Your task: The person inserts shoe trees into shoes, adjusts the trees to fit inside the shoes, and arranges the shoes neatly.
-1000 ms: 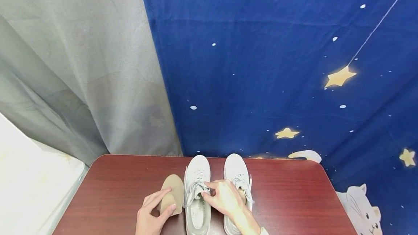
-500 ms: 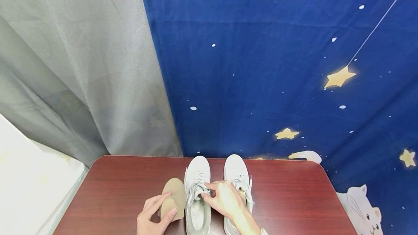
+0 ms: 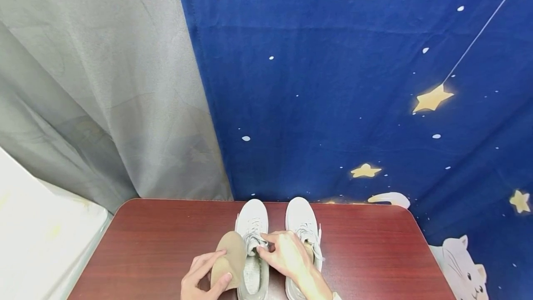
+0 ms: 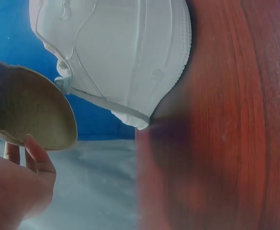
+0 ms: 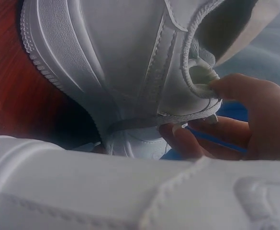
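Observation:
Two white lace-up sneakers stand side by side, toes away from me. My left hand (image 3: 204, 277) pinches a tan moulded shoe form (image 3: 231, 253), thumb on one side and fingers on the other. The form tilts up, its rounded end overlapping the left sneaker (image 3: 254, 212) near its opening. In the left wrist view the hollow inside of the form (image 4: 32, 108) shows. My right hand (image 3: 287, 253) grips the left sneaker's tongue (image 5: 202, 76), thumb at its edge and fingers by the laces. A tan piece (image 3: 308, 248) sits inside the right sneaker (image 3: 300, 212), partly hidden by my right hand.
The sneakers stand on a reddish-brown wooden table (image 3: 366, 249) with rounded far corners. Behind it hang a grey curtain (image 3: 166, 128) and a blue star-patterned curtain (image 3: 316, 105). A white surface (image 3: 46, 235) lies off to the left.
My left hand has lifted and tilted the shoe form and brought it rightward, from beside the left sneaker to over its edge. My right hand stays at the tongue.

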Demonstrator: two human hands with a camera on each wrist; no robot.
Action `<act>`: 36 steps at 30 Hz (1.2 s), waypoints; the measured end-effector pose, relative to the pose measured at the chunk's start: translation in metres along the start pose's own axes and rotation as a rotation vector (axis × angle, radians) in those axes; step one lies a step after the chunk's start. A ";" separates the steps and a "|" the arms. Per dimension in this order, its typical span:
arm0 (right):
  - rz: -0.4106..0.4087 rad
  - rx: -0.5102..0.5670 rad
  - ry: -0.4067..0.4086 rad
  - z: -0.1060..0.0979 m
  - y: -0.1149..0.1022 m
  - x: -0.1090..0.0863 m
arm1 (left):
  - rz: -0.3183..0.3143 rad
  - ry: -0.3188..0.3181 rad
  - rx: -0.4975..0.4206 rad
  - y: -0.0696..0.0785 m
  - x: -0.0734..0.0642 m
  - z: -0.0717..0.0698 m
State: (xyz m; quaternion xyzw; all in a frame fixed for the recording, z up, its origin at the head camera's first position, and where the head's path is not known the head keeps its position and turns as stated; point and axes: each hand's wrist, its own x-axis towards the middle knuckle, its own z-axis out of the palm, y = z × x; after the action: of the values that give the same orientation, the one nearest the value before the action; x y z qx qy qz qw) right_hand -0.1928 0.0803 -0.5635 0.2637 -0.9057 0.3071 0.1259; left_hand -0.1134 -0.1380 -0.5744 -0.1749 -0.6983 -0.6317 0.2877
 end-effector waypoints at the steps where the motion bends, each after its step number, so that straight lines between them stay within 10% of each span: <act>1: -0.001 0.001 0.001 0.000 0.000 0.000 | 0.006 -0.006 0.007 0.000 -0.001 0.000; 14: 0.015 0.015 -0.008 0.002 -0.001 0.000 | 0.042 -0.026 -0.085 -0.004 -0.014 0.002; 21: 0.034 0.011 -0.023 0.000 -0.002 0.001 | 0.216 0.006 0.038 0.010 -0.005 0.008; 36: 0.062 -0.037 -0.068 -0.002 -0.004 0.001 | 0.275 -0.032 0.112 0.009 -0.003 0.000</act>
State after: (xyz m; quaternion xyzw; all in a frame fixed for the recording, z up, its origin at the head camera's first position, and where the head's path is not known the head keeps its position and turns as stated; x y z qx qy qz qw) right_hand -0.1915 0.0784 -0.5591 0.2433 -0.9227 0.2849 0.0906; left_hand -0.1052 -0.1359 -0.5691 -0.2626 -0.7066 -0.5434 0.3694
